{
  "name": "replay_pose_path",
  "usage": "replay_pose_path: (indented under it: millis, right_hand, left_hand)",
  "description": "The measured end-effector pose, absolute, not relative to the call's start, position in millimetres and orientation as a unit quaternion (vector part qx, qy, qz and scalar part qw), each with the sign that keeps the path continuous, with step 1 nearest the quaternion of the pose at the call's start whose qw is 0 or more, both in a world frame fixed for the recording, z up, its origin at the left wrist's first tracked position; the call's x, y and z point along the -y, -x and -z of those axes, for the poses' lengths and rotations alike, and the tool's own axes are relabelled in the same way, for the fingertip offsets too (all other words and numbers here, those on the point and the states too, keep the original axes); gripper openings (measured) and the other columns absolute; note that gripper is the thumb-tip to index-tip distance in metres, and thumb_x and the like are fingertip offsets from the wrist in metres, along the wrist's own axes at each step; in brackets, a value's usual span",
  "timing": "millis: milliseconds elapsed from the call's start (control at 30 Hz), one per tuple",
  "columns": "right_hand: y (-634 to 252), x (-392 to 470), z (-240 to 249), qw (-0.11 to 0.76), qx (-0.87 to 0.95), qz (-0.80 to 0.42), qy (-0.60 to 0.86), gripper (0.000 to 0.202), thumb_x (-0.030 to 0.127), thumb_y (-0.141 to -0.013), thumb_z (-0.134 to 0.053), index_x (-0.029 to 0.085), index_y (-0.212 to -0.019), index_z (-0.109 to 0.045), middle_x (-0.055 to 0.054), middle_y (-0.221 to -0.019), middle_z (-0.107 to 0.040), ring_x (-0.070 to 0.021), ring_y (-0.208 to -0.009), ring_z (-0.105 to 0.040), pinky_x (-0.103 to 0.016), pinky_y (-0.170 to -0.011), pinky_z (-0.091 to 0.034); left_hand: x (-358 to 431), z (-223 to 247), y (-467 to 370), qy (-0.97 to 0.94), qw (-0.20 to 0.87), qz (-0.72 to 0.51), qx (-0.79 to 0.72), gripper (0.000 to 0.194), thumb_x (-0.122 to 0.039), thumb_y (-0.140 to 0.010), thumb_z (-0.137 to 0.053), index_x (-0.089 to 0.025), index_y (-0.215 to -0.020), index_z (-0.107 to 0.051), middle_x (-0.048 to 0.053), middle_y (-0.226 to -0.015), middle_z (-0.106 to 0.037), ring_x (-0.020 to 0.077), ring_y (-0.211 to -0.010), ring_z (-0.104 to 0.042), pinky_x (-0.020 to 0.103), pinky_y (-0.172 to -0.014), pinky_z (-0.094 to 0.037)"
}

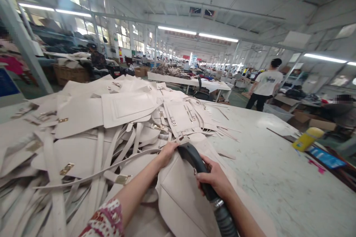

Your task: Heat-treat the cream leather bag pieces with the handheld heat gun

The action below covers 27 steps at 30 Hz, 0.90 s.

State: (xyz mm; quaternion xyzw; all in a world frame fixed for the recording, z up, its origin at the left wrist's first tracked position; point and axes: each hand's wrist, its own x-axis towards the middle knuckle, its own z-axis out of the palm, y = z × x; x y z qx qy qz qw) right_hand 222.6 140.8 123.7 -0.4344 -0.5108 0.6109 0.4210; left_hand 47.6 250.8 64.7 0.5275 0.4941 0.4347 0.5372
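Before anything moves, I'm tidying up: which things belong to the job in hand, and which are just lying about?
Job, apparently: black hose tool in right hand; beige piece; beige pile.
Lying about, probably: yellow container; blue packet; pink scrap.

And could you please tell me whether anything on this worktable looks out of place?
Nothing looks spilled or clearly damaged. The beige bag parts lie in an untidy, overlapping heap, and thin strips stray from its edge onto the worktable, though that may be normal here.
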Motion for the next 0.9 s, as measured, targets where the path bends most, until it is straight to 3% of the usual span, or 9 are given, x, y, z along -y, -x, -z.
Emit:
replay_pose_path:
  millis: [200,333,600,767,900]
  right_hand:
    - [-239,-145,-119,0.481,0.486,-0.58,0.442,0.068,0.018,-0.064,-0.064,0.017,-0.125,-0.034,0.004,-0.057,-0.059,-0.012,-0.036,-0.052,-0.022,-0.032,-0.045]
    - [-263,-142,-113,0.512,0.461,-0.582,0.432,0.059,0.026,-0.061,-0.069,0.017,-0.113,-0.042,0.0,-0.069,-0.06,-0.0129,-0.04,-0.055,-0.024,-0.032,-0.047]
    - [-249,-144,-109,0.497,0.447,-0.616,0.416,0.067,0.022,-0.058,-0.071,0.019,-0.117,-0.041,0.0,-0.067,-0.062,-0.0134,-0.037,-0.054,-0.024,-0.029,-0.046]
    - [-242,-151,-125,0.537,0.453,-0.594,0.392,0.061,0.019,-0.064,-0.065,0.017,-0.12,-0.038,0.002,-0.065,-0.06,-0.0102,-0.038,-0.053,-0.021,-0.033,-0.046]
    - [-251,-141,-125,0.523,0.46,-0.61,0.378,0.062,0.017,-0.059,-0.066,0.018,-0.117,-0.042,0.0,-0.07,-0.061,-0.0117,-0.037,-0.054,-0.022,-0.029,-0.045]
  left_hand:
    - [-265,-79,-47,-0.55,0.551,-0.417,-0.468,0.029,-0.04,-0.066,-0.053,-0.013,-0.067,-0.061,0.004,-0.066,-0.063,0.0183,-0.065,-0.054,0.027,-0.06,-0.04]
    - [-279,-90,-60,-0.579,0.56,-0.388,-0.449,0.022,-0.03,-0.055,-0.064,-0.012,-0.068,-0.065,0.001,-0.062,-0.062,0.0165,-0.061,-0.054,0.026,-0.059,-0.04]
    - [-268,-83,-63,-0.594,0.548,-0.382,-0.449,0.013,-0.02,-0.057,-0.053,-0.01,-0.063,-0.059,0.001,-0.055,-0.056,0.0133,-0.051,-0.05,0.026,-0.054,-0.039]
    - [-249,-91,-59,-0.674,0.45,-0.412,-0.418,0.012,-0.006,-0.052,-0.046,-0.014,-0.054,-0.054,-0.002,-0.057,-0.05,0.0134,-0.061,-0.048,0.024,-0.06,-0.035]
    - [-239,-82,-56,-0.796,0.246,-0.443,-0.331,0.024,-0.001,-0.055,-0.036,-0.017,-0.062,-0.052,-0.001,-0.066,-0.049,0.0129,-0.067,-0.046,0.023,-0.063,-0.033]
